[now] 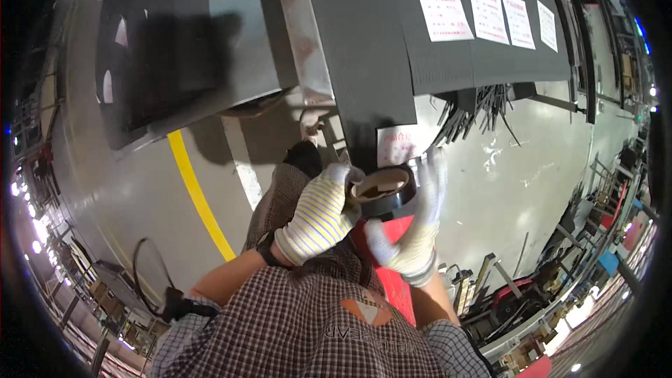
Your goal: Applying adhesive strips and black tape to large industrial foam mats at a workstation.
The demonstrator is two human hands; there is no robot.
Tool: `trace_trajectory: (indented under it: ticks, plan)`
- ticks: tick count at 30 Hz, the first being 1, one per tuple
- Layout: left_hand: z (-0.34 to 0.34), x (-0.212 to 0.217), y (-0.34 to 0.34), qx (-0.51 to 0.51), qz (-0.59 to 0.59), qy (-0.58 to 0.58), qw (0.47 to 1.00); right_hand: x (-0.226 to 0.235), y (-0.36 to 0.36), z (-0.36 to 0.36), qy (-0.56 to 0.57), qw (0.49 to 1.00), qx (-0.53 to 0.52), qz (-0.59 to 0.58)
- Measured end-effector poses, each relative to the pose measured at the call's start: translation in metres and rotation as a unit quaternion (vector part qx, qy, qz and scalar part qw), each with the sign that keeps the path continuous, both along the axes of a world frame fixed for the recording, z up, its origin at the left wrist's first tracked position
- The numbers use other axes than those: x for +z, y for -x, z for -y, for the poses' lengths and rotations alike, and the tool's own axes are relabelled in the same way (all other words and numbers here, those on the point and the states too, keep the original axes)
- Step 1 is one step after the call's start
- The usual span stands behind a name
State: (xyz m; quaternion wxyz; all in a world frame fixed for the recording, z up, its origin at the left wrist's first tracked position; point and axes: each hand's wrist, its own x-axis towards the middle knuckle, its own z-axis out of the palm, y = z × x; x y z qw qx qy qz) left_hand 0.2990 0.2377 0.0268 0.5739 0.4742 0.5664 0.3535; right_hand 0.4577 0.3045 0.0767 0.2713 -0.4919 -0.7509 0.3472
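Observation:
A white knit glove with yellow stripes covers my left hand (318, 211). Its fingers are curled against the left edge of a roll of black tape (393, 202), which has a brown cardboard core. To the right of the roll, my gloved right hand (416, 234) has its thumb and fingers spread apart, with the fingertips smeared by motion. A white printed card (396, 144) lies just beyond the roll on dark grey sheet material. Below the roll and between my hands shows a red surface (397, 231).
Several white printed cards (444, 10) lie on the dark grey sheets (364, 35) ahead. Thin black strips (483, 108) stick out from under them. A grey metal-topped table (189, 42) stands at left, above a floor with a yellow line (198, 192).

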Motion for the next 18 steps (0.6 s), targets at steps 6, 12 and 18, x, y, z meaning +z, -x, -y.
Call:
trace_trajectory:
  ticks: [6,12,18]
  plan:
    - [-0.020,-0.042,-0.037,0.292,0.757,0.279,0.514,0.047,-0.023,-0.052,0.044,0.883,0.386,0.263]
    - [-0.010,-0.056,-0.042,0.145,0.204,0.174,0.952,-0.008,-0.079,-0.116,0.180,0.938,0.244,0.165]
    - [-0.035,-0.039,-0.028,0.135,0.121,0.171,0.968,-0.160,-0.116,-0.087,0.234,0.968,0.044,0.077]
